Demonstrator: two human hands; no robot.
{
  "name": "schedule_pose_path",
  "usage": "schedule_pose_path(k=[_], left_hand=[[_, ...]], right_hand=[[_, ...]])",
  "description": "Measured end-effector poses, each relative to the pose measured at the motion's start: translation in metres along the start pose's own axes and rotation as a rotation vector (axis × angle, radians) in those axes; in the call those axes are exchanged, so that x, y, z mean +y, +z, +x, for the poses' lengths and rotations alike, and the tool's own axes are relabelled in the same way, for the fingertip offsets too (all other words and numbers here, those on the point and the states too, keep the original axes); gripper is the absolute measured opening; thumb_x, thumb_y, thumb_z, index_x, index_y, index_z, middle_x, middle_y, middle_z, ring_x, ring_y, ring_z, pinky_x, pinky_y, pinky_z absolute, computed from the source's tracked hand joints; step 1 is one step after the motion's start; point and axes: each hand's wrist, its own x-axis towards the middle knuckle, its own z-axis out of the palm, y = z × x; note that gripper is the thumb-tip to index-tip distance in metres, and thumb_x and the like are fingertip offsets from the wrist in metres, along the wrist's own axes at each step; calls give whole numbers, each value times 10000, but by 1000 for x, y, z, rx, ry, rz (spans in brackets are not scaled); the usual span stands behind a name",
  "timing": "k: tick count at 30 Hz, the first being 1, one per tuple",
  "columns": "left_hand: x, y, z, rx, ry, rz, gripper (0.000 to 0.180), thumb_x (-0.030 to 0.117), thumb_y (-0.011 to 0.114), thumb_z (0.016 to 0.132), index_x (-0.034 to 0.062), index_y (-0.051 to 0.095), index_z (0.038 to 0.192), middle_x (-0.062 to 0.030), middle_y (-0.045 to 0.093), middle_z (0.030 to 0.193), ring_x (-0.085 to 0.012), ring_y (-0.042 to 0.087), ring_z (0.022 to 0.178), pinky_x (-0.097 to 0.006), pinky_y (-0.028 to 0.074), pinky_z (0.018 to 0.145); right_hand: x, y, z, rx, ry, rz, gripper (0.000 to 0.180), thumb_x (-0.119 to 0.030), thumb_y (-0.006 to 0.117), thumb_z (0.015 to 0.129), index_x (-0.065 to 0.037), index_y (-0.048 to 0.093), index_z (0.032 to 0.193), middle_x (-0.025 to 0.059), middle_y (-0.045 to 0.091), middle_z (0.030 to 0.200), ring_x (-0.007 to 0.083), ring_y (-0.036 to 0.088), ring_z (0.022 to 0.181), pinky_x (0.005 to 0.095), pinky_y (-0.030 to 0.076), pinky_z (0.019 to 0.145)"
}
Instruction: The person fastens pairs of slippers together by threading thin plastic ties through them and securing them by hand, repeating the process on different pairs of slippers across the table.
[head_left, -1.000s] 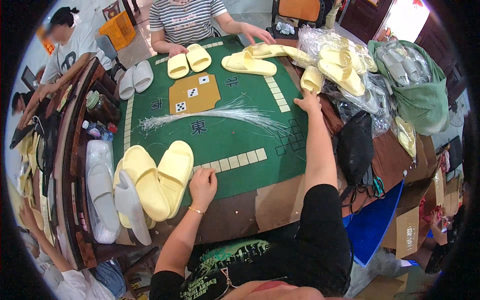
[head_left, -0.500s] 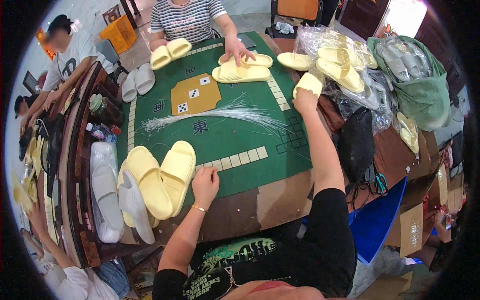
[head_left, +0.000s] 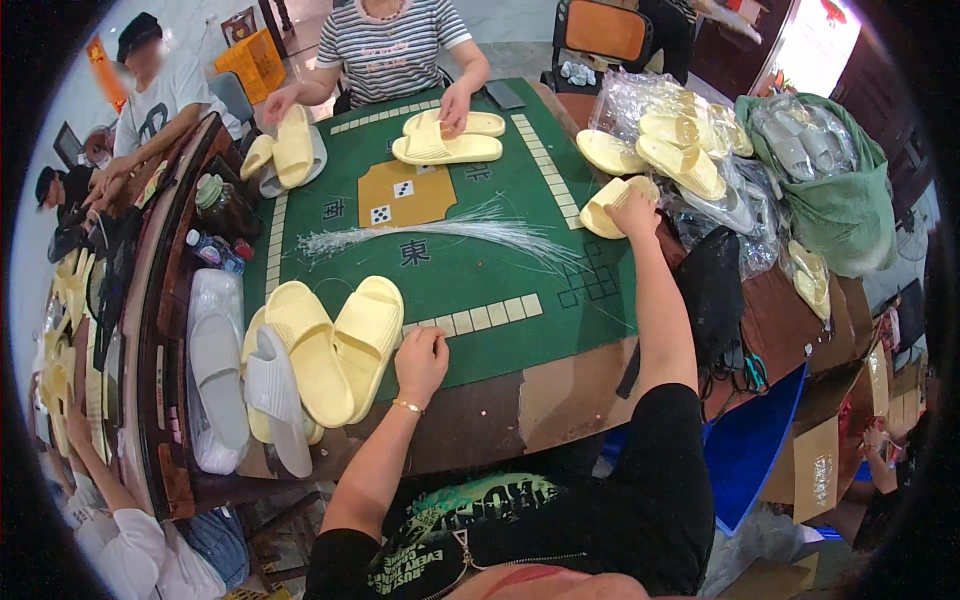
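My right hand (head_left: 634, 212) grips a pale yellow slipper (head_left: 603, 208) at the right edge of the green mat, fingers over its near end. Curled and seemingly with nothing in it, my left hand (head_left: 422, 362) rests near the mat's front edge. Close to its left lean yellow slippers (head_left: 365, 325), overlapping one another, with a grey slipper (head_left: 275, 390) against them. Across the table, a person's hand (head_left: 456, 108) touches a yellow slipper pair (head_left: 447, 147). That person's other hand (head_left: 283, 100) is at yellow slippers (head_left: 293, 147) lying over grey ones.
A bundle of thin clear strands (head_left: 440, 238) lies mid-mat (head_left: 500, 290). Plastic-wrapped slippers (head_left: 690, 165) heap up at the right beside a green sack (head_left: 835, 220) and a black bag (head_left: 712, 290). A jar (head_left: 218, 205) and bottle (head_left: 212, 250) stand at the left.
The slipper under my right hand has moved nearer and turned leftward. The person opposite has set yellow slippers down on the grey pair. My left hand stays curled near the slippers.
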Motion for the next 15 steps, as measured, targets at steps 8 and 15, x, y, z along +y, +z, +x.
schedule_pose_path(k=[8,15], left_hand=[[1,1,-4,42,12,-6,38,83,600,761,69,607,795,-95,580,775,-288,587,710,-386,481,608],[-5,2,-4,53,-9,-86,57,109,607,784,64,631,811,-91,597,759,-260,596,681,-350,481,599]], right_hand=[[1,-35,35,169,-110,595,423,-234,720,695,-18,562,1022,184,638,923,310,622,865,374,484,757],[-51,-182,-43,-82,-190,1368,427,-54,603,817,-19,480,1225,126,610,927,151,588,793,262,472,679]])
